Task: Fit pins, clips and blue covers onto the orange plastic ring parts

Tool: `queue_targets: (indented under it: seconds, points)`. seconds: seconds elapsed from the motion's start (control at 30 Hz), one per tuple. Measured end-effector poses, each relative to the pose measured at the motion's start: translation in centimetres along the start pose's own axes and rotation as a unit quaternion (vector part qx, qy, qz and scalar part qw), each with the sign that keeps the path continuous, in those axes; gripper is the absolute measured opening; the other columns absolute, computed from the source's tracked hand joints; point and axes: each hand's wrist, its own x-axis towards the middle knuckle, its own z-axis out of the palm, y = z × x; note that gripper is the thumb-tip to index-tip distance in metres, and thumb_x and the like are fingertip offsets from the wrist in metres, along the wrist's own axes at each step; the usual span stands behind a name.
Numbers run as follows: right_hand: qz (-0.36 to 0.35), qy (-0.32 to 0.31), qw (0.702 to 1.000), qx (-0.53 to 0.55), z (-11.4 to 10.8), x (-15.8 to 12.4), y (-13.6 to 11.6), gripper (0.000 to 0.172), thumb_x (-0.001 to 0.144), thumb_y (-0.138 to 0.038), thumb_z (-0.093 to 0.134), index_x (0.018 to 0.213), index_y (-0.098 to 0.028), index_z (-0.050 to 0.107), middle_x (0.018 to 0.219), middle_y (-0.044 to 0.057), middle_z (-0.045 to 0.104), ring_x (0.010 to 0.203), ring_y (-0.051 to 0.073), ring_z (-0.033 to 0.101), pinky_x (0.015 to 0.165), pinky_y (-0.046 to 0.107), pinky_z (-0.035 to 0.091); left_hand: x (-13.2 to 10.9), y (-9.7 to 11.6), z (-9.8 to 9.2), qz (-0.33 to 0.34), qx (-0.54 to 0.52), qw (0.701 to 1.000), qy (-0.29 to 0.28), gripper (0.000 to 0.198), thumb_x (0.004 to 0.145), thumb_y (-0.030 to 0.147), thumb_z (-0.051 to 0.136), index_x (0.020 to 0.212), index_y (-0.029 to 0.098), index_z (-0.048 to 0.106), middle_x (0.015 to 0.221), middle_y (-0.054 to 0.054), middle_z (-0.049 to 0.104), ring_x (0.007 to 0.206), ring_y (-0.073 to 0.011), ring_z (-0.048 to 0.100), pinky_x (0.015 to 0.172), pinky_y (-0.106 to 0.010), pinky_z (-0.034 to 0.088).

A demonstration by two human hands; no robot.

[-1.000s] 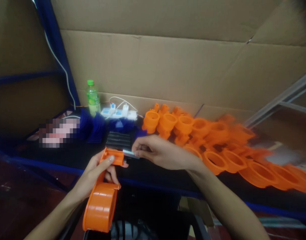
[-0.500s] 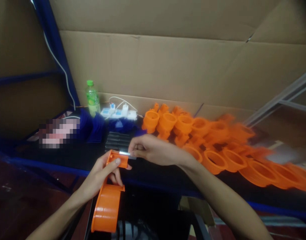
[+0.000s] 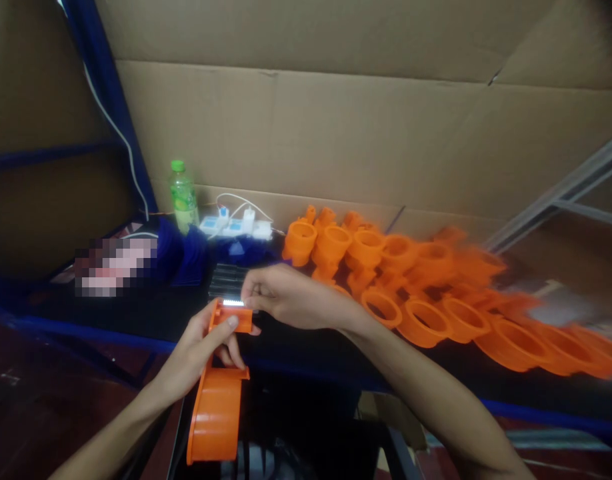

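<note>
My left hand (image 3: 201, 350) grips an orange plastic tape-dispenser body (image 3: 217, 400) by its narrow upper end, the round part hanging below the table edge. My right hand (image 3: 286, 297) pinches a small toothed metal blade (image 3: 233, 303) and holds it against the top of the orange piece's head (image 3: 233, 319). Both hands meet just in front of a stack of dark blade strips (image 3: 229, 280) on the black tabletop.
A long heap of orange dispenser bodies (image 3: 426, 293) runs along the table to the right. A green bottle (image 3: 183, 197), a white power strip (image 3: 236, 227) and blue parts (image 3: 186, 250) sit at the back left. Cardboard walls (image 3: 336, 133) stand behind.
My right hand has slid the blade leftward onto the head of the orange piece. My left hand has turned the orange body more edge-on and raised it slightly.
</note>
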Motion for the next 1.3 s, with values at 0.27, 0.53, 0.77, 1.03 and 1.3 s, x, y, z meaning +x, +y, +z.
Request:
queue_targets:
  seconds: [0.27, 0.53, 0.77, 1.03, 1.3]
  points:
    - [-0.016, -0.024, 0.999, 0.023, 0.2, 1.6, -0.6, 0.012, 0.092, -0.009, 0.049, 0.089, -0.013, 0.06, 0.069, 0.001, 0.069, 0.06, 0.009, 0.061, 0.057, 0.017, 0.042, 0.2, 0.0, -0.3, -0.004, -0.008, 1.0, 0.007, 0.03, 0.096, 0.043, 0.055, 0.111, 0.017, 0.055, 0.088, -0.008, 0.076, 0.057, -0.0148, 0.069, 0.054, -0.024, 0.052]
    - [-0.068, 0.034, 0.997, 0.01, -0.7, 2.1, -0.2, 0.016, 0.098, -0.022, 0.053, 0.099, -0.013, 0.067, 0.089, 0.003, 0.071, 0.074, 0.009, 0.062, 0.068, 0.02, 0.044, 0.1, 1.1, -0.6, 0.034, -0.067, 0.995, 0.059, 0.032, 0.093, 0.042, 0.059, 0.111, 0.015, 0.059, 0.079, -0.007, 0.073, 0.059, -0.0194, 0.07, 0.056, -0.027, 0.054]
    - [-0.004, 0.149, 0.976, -0.16, 1.7, 1.2, 2.7, 0.016, 0.096, -0.034, 0.06, 0.102, -0.02, 0.067, 0.102, 0.003, 0.068, 0.089, 0.015, 0.062, 0.072, 0.025, 0.041, 0.3, 2.2, -1.4, 0.006, -0.277, 0.954, 0.117, 0.04, 0.093, 0.045, 0.055, 0.112, 0.012, 0.067, 0.065, -0.004, 0.063, 0.061, -0.0185, 0.064, 0.064, -0.034, 0.058]
    - [0.044, 0.151, 0.944, -0.29, 4.1, -0.7, 3.8, 0.018, 0.09, -0.035, 0.068, 0.103, -0.023, 0.062, 0.1, 0.002, 0.066, 0.084, 0.017, 0.062, 0.062, 0.027, 0.033, 0.4, 2.0, -1.8, 0.052, -0.315, 0.93, 0.182, 0.031, 0.092, 0.039, 0.061, 0.113, 0.018, 0.067, 0.076, -0.004, 0.063, 0.065, -0.0166, 0.062, 0.071, -0.038, 0.062]
    - [0.063, 0.123, 0.952, -0.273, 4.3, -0.8, 3.8, 0.017, 0.09, -0.031, 0.069, 0.102, -0.022, 0.062, 0.103, 0.002, 0.066, 0.085, 0.015, 0.063, 0.066, 0.026, 0.036, 0.6, 1.8, -1.4, 0.07, -0.301, 0.94, 0.145, 0.028, 0.092, 0.041, 0.063, 0.108, 0.017, 0.066, 0.074, -0.004, 0.061, 0.067, -0.0175, 0.064, 0.065, -0.032, 0.058]
